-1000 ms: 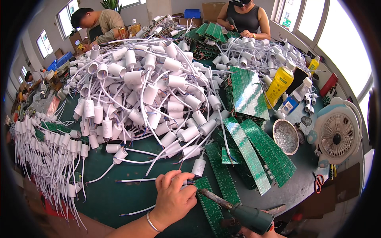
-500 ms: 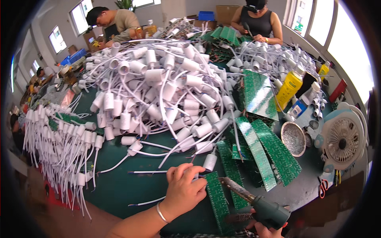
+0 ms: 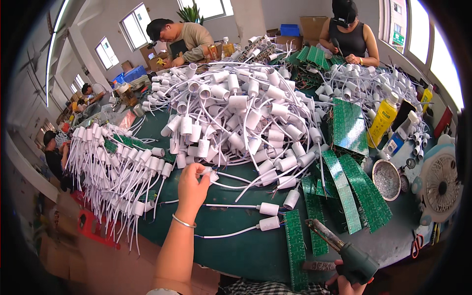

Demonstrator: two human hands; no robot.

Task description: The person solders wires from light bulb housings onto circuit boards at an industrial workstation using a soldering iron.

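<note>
My left hand (image 3: pixel 191 191), with a silver bangle at the wrist, reaches forward and pinches a white lamp socket (image 3: pixel 212 176) with a cable, at the near edge of the big pile. In my right hand (image 3: pixel 345 285), low at the right, is a soldering iron (image 3: pixel 358 261) with a dark green handle and a crusted metal tip pointing up and left. Left of the tip lies a narrow green circuit board strip (image 3: pixel 295 248). Two white sockets, an upper one (image 3: pixel 269 209) and a lower one (image 3: pixel 269 224), lie beside it, their thin coloured wires at its left edge.
A large heap of white sockets (image 3: pixel 246 110) covers the middle. More sockets (image 3: pixel 123 167) hang over the left edge. Green boards (image 3: pixel 366 194), a metal bowl (image 3: pixel 386 180), bottles (image 3: pixel 383 118) and a fan (image 3: pixel 439 182) stand right. Two people work across the table.
My left hand has moved from beside the board strip, away and left to a socket by the pile. Two sockets now show uncovered near the strip. The view has shifted; the iron remains held.
</note>
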